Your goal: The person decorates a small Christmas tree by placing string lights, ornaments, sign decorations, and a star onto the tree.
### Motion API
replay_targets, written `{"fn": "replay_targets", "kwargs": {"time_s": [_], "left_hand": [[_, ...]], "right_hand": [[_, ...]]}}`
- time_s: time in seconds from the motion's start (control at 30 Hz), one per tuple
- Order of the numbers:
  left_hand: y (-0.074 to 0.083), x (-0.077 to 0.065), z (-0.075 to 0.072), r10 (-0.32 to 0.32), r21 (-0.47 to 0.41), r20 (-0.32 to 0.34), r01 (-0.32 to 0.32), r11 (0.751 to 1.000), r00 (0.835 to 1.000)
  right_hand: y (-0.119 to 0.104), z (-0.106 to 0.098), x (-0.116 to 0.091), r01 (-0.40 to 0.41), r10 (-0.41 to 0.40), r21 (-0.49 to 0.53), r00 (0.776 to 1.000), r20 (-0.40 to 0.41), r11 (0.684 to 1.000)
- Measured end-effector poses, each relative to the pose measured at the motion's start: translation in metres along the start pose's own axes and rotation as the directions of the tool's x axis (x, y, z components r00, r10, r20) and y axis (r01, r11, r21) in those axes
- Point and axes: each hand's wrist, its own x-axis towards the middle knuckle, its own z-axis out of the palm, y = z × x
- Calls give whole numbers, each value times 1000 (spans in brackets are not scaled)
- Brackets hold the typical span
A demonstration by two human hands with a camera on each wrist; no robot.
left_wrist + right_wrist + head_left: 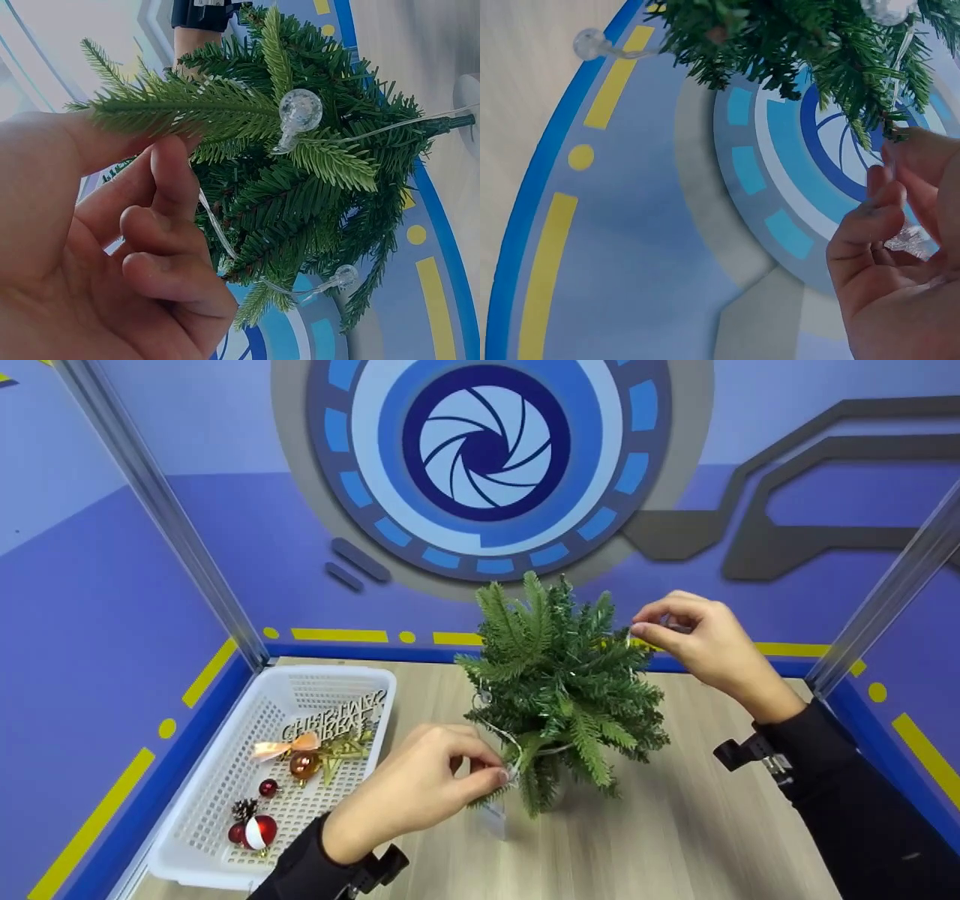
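Observation:
A small artificial Christmas tree point(555, 682) stands on the table, with a clear string light point(499, 727) around its branches. At the front left of the tree, my left hand point(427, 780) pinches the string light between thumb and fingertips. A green branch tip point(180, 109) crosses over that thumb in the left wrist view, near a round clear bulb point(301, 111). On the tree's right side my right hand point(697, 641) pinches the thin wire point(896, 75). Another clear bulb point(911, 240) shows by its palm, partly hidden by the curled fingers.
To the left stands a white plastic basket point(180, 810). Inside are a wooden lettering sign point(337, 720), a peach bow point(289, 746), an amber ball point(304, 765), a pinecone point(244, 808) and a red-and-white ball point(261, 832). Printed panels enclose the table point(645, 840) at the back and sides.

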Motion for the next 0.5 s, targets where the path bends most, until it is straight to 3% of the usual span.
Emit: {"fn": "replay_targets", "kwargs": {"time_s": [0.13,0.3,0.5], "left_hand": [[0,0,-1,8,-2,-4,-8,1000,1000],[0,0,-1,17,-6,-2,-17,1000,1000],[-1,0,-2,23,-11,-1,-23,1000,1000]], "right_hand": [[1,-3,1,-43,40,69,998,49,997],[2,-4,2,-160,145,155,984,103,975],[9,-4,2,-226,207,164,970,125,960]]}}
